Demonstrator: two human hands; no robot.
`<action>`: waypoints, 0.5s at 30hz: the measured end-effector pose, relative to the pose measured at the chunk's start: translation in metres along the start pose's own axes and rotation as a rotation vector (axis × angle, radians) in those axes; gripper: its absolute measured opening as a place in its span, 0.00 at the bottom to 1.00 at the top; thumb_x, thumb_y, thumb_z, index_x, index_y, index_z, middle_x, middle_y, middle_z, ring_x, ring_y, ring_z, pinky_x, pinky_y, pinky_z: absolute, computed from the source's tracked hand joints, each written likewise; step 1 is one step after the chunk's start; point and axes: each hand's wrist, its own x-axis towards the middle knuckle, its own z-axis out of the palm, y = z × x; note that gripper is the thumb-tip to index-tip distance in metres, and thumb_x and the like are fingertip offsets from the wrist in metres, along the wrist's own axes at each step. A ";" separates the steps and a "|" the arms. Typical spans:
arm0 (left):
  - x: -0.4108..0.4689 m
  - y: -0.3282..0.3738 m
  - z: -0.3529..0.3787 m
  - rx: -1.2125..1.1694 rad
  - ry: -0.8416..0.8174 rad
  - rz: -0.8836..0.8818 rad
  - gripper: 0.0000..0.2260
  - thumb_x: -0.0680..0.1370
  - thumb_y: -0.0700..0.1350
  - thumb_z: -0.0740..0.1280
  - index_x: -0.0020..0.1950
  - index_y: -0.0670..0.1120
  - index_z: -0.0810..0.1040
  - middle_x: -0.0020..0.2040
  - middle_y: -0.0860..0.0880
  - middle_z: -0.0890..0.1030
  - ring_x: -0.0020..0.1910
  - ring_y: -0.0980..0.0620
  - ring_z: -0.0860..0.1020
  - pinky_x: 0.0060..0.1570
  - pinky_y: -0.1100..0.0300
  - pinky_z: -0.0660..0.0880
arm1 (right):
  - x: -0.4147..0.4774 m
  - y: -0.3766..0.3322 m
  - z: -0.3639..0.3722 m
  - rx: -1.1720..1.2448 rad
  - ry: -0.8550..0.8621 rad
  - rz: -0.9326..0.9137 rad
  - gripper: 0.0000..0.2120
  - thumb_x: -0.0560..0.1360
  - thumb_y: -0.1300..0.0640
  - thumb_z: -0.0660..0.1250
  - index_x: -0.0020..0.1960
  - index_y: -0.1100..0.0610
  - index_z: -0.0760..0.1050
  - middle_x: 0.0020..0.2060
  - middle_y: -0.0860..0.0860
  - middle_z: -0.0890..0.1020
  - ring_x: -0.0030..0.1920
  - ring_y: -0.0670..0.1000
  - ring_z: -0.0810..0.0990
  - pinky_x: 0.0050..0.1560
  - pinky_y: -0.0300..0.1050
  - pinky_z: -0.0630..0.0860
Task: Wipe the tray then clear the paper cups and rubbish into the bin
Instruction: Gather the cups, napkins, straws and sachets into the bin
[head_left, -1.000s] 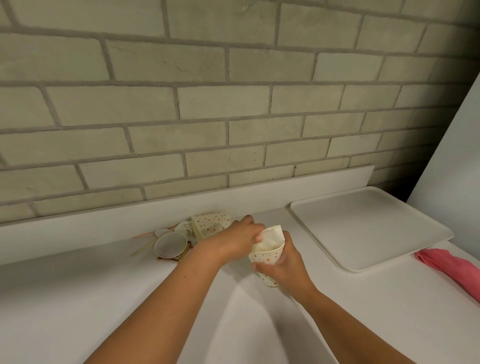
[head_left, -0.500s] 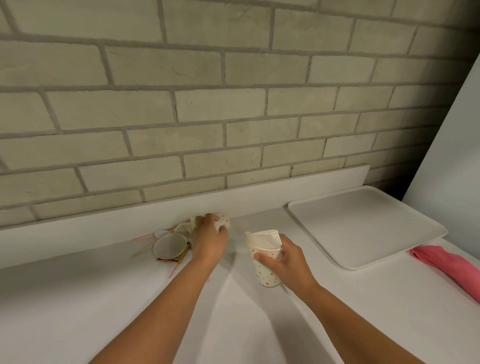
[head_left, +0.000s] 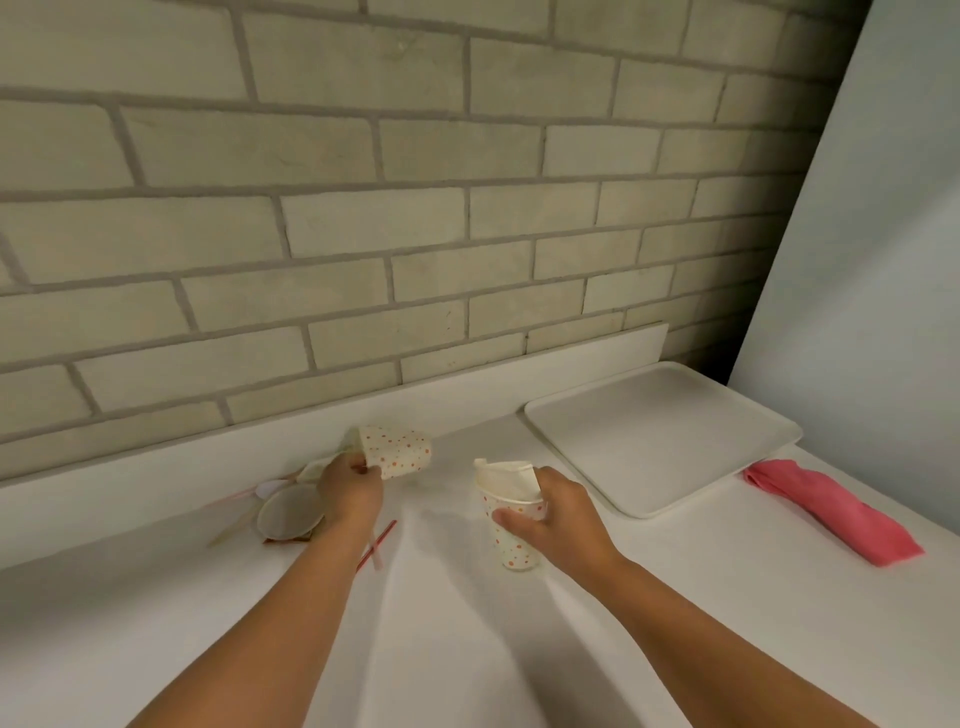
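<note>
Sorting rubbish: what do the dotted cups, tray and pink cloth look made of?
The tipped cup and the upright cup look like matte printed paper: thin walls, rolled rim. The tray is likely smooth matte plastic, given its moulded rounded rim. The pink cloth is soft fabric, lying in limp folds.

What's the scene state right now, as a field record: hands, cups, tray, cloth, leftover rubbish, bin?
left hand: grips tilted dotted paper cup at its rim
right hand: holds upright dotted paper cup, white paper napkin stuffed inside
tray: white rectangular plastic tray, flat on white counter, right side
cloth: pink folded cloth, on counter beside tray
rubbish: round white lid, wooden stick, red straw, by left hand
bin: not in view
</note>
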 end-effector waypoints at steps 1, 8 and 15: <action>-0.007 0.005 0.001 -0.005 0.006 0.046 0.12 0.77 0.37 0.62 0.60 0.37 0.77 0.57 0.39 0.80 0.55 0.40 0.78 0.50 0.55 0.73 | -0.002 0.000 -0.005 -0.006 0.019 0.000 0.19 0.70 0.52 0.72 0.59 0.55 0.75 0.52 0.51 0.79 0.53 0.51 0.79 0.54 0.48 0.76; -0.066 0.043 0.015 -0.054 -0.067 0.352 0.10 0.79 0.38 0.62 0.57 0.35 0.76 0.56 0.39 0.78 0.55 0.42 0.75 0.47 0.62 0.65 | -0.033 -0.004 -0.050 -0.127 0.150 0.046 0.18 0.70 0.52 0.72 0.57 0.58 0.76 0.50 0.54 0.79 0.51 0.53 0.78 0.49 0.46 0.75; -0.163 0.087 0.045 -0.112 -0.308 0.707 0.07 0.78 0.39 0.63 0.51 0.37 0.76 0.51 0.45 0.72 0.46 0.51 0.71 0.45 0.66 0.63 | -0.102 0.007 -0.119 -0.241 0.331 0.179 0.17 0.69 0.51 0.73 0.56 0.57 0.78 0.50 0.54 0.81 0.51 0.55 0.79 0.50 0.51 0.76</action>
